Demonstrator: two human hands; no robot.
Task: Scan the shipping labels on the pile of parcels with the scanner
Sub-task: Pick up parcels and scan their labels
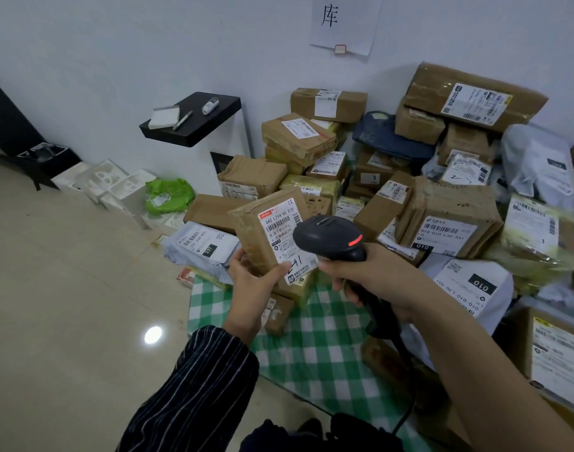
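I saw the brown parcel (266, 243) held up, the left hand (253, 282) curled round its lower end and its shipping label (282, 233) facing me. Just right of that grip the right hand (360, 272) was wrapped round the handle of the black scanner (325, 236), whose head overlapped the label's right edge with a red light showing. Beyond both hands lay the pile of parcels (448, 220), and beneath them a green checked cloth (318, 347).
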